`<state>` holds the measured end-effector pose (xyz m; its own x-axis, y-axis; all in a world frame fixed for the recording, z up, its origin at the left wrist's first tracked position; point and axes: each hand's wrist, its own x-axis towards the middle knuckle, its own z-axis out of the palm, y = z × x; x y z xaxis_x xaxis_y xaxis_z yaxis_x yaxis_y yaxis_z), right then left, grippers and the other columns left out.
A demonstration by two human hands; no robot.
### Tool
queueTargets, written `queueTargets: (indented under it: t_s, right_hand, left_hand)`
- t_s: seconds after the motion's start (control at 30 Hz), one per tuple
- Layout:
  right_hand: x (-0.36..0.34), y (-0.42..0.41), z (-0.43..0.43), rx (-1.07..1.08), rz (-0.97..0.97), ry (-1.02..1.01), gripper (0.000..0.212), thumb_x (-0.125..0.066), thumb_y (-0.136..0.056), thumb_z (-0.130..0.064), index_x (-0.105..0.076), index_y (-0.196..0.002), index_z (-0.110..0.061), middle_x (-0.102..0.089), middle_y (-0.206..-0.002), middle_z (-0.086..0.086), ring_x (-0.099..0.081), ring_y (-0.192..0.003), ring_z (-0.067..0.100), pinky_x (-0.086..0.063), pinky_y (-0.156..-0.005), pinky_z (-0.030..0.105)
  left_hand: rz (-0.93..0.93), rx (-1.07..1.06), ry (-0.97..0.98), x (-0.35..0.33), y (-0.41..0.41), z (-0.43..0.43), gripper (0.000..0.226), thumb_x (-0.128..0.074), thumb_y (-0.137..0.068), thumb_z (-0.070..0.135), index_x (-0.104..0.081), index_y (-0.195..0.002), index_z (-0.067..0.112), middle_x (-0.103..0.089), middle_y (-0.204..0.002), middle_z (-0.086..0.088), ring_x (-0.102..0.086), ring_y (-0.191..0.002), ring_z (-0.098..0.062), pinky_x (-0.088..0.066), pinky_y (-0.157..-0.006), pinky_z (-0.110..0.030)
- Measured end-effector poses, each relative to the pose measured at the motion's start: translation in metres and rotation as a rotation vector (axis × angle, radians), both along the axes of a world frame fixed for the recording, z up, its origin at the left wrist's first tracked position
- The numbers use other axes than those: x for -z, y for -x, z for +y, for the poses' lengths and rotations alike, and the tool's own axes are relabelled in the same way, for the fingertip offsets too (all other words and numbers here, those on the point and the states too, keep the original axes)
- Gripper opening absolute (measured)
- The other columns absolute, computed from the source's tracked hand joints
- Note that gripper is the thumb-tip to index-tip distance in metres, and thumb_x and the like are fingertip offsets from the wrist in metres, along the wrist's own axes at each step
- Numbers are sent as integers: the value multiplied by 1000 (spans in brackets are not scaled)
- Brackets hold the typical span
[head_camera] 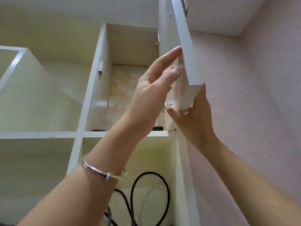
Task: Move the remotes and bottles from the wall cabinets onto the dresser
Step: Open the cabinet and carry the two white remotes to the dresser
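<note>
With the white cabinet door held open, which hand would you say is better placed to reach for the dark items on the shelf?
Probably the left hand: its flat palm only rests on the white cabinet door, in front of the open compartment, near the dark items. The right hand grips the door's bottom corner.
</note>
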<state>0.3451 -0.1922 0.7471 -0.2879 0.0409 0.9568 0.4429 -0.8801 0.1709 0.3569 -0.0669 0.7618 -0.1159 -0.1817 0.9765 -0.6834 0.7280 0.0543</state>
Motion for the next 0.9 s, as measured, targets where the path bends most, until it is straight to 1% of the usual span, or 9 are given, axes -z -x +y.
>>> queueTargets:
  t_s: [0.07,0.2,0.3,0.37,0.43,0.53,0.67,0.8,0.9]
  right_hand:
    - [2,10,-13,-119,87,-49,64,-68,-68,-23,-34,-118,-42,-56,-99,-23,-61,-84,-2,-52,-69,13]
    - [0,12,-27,-186,164,-64,73,-74,-71,-13,-35,-126,-41,-61,-97,-24,-63,-92,-2,-55,-76,17]
    - [-1,10,-36,-281,217,-78,68,-73,-72,-15,-40,-130,-29,-62,-100,-17,-64,-94,2,-55,-82,27]
    - [-2,10,-42,-332,257,-97,65,-72,-72,-15,-41,-126,-32,-62,-102,-14,-64,-99,7,-55,-87,38]
    - [-1,10,-43,-347,266,-100,63,-71,-69,-17,-40,-120,-39,-64,-105,-7,-64,-101,16,-56,-87,48]
    - [0,10,-39,-336,257,-98,58,-70,-69,-19,-41,-113,-43,-65,-106,0,-65,-101,18,-56,-86,50]
    - [3,10,-34,-327,227,-84,52,-67,-67,-23,-43,-110,-41,-65,-107,1,-64,-100,13,-56,-87,42]
    - [8,10,-25,-315,167,-105,36,-68,-70,-26,-51,-101,-29,-64,-88,-12,-64,-86,3,-55,-75,18]
    - [12,7,-14,-284,131,-153,26,-71,-75,-22,-48,-81,-32,-59,-67,-24,-57,-65,-12,-45,-59,2]
  left_hand:
    - [-21,-39,-37,-2,5,-19,38,-51,-88,13,-58,-117,38,-60,-124,13,-53,-122,-5,-48,-95,-19]
    - [69,-37,-49,-2,6,-38,26,-56,-88,26,-57,-105,45,-49,-139,9,-42,-132,-10,-48,-79,-14]
    - [85,-78,-96,-3,11,-43,20,-58,-88,32,-56,-103,44,-46,-141,0,-39,-134,-13,-47,-52,-4]
    - [79,-131,-101,-3,15,-46,19,-55,-90,31,-53,-104,42,-44,-141,-3,-38,-135,-14,-41,-42,0]
    - [73,-165,-92,-3,18,-47,19,-54,-90,33,-52,-108,40,-44,-141,-4,-38,-134,-14,-41,-41,0]
    - [44,-214,-64,-6,14,-46,23,-52,-91,35,-51,-114,38,-43,-142,0,-39,-133,-14,-44,-47,-1]
    - [-35,-387,-64,-8,5,-32,23,-54,-89,37,-56,-112,32,-55,-126,15,-55,-115,-2,-50,-78,-11]
    - [-59,-586,-108,-8,-10,-3,15,-56,-89,34,-67,-95,26,-66,-87,17,-57,-70,14,-40,-61,3]
    - [74,-756,-24,-8,-38,17,13,-57,-87,28,-67,-78,26,-64,-74,15,-56,-66,7,-37,-55,2]
